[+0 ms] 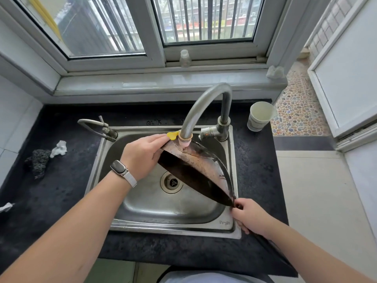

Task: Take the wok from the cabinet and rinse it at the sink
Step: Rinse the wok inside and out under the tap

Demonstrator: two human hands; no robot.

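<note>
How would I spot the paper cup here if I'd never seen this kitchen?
Start at the steel sink under the window and follow the tall curved faucet to its base. Just right of it, on the dark counter, stands the paper cup: white, open-topped, the only upright container on the counter.

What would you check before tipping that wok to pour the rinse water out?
1. Handle grip: right hand closed around the wok handle. Ok.
2. Rim support: left hand holds the far rim. Ok.
3. Wok over the sink basin: tilted on edge above it. Ok.
4. Under the faucet nozzle: upper rim sits right below it. Ok.
5. Water running: cannot tell; the surface only looks wet.
6. Drain unblocked: nothing lies on it. Ok.
</note>
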